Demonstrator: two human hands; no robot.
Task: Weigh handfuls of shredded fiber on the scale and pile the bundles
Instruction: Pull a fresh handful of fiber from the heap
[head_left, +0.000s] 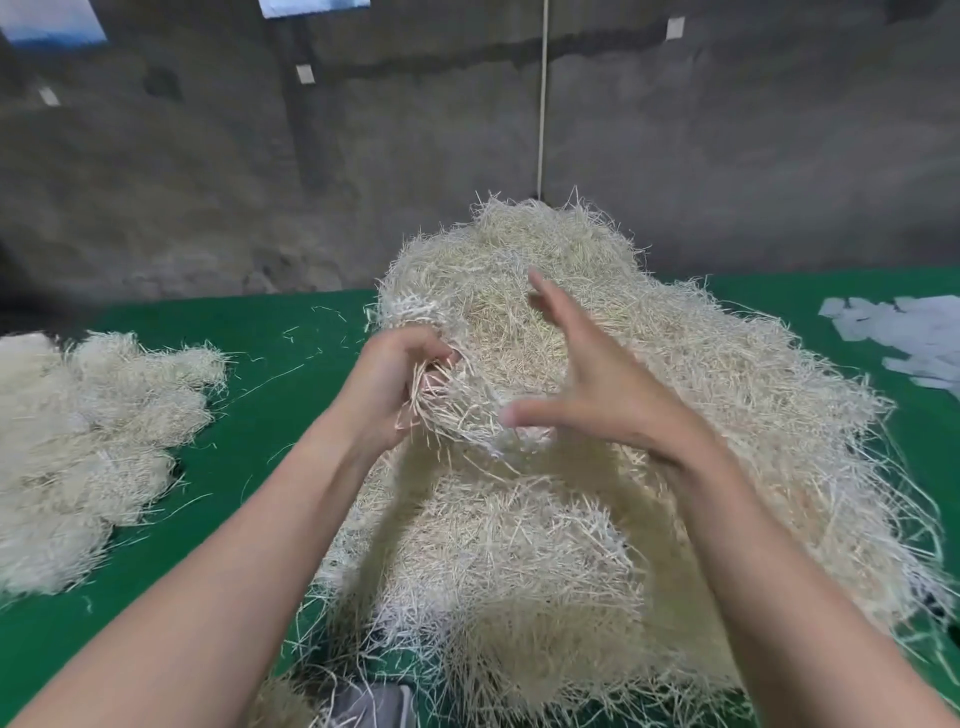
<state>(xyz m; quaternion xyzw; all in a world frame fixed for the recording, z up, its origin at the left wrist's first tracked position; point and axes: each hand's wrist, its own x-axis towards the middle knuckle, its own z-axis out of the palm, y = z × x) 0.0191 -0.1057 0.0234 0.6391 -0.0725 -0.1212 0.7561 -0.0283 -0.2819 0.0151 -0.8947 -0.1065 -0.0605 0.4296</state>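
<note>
We see the shredded fiber heap as a tall, loose mound in the middle of the green table. Its strands are pale and straw-coloured, thin and crinkled, and so tangled that stray ends stick out all round.

Near its top our left hand grips a handful, fingers curled into strands that trail down to the mound and seem not yet free of it. We judge this hold is meant to tear one portion out of the tangle. Our right hand hovers just beside that handful, spread wide with the thumb out and holding nothing, likely ready to cup or part the clump.

To the left, well apart from the heap, lies the pile of bundles, rounded tufts laid against one another, probably kept separate so weighed lots don't mix back. A grey object at the near edge may be the scale; we cannot tell. White paper pieces lie far right.
</note>
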